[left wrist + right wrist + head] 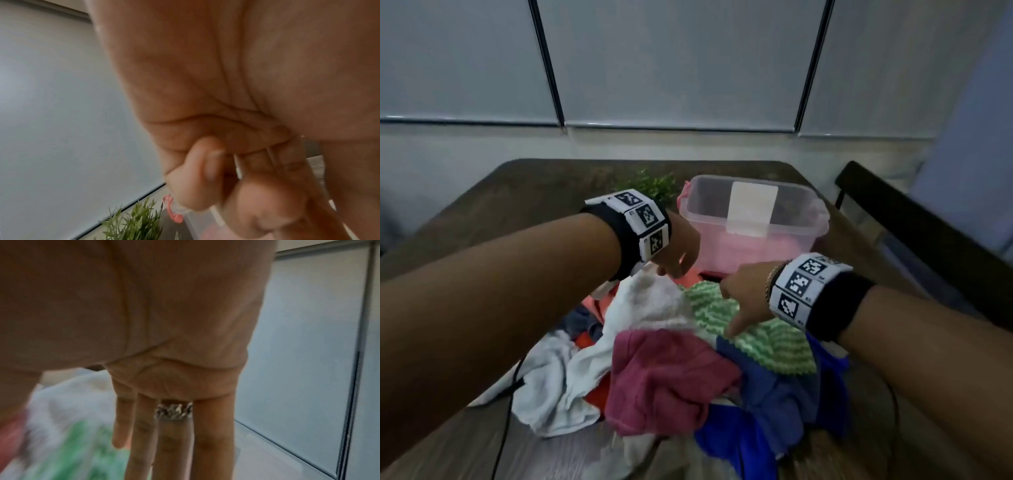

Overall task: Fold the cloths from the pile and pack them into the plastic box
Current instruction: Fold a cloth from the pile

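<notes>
A loose pile of cloths lies on the table near me: a white towel (647,308), a magenta cloth (667,377), a green-and-white striped cloth (767,342) and a blue cloth (774,404). Behind the pile stands the clear plastic box (791,233) with a pink cloth (739,250) inside. My left hand (678,253) hangs between box and white towel, fingers loosely curled, holding nothing; the left wrist view shows the hand (226,178) empty. My right hand (739,298) points its straight fingers (164,443) down onto the striped cloth (78,451).
A small green plant (650,185) stands left of the box, also in the left wrist view (133,222). A dark chair back (928,233) rises at the table's right side. A black cable (510,394) runs along the left. The wooden table (517,205) shows bare at the far left.
</notes>
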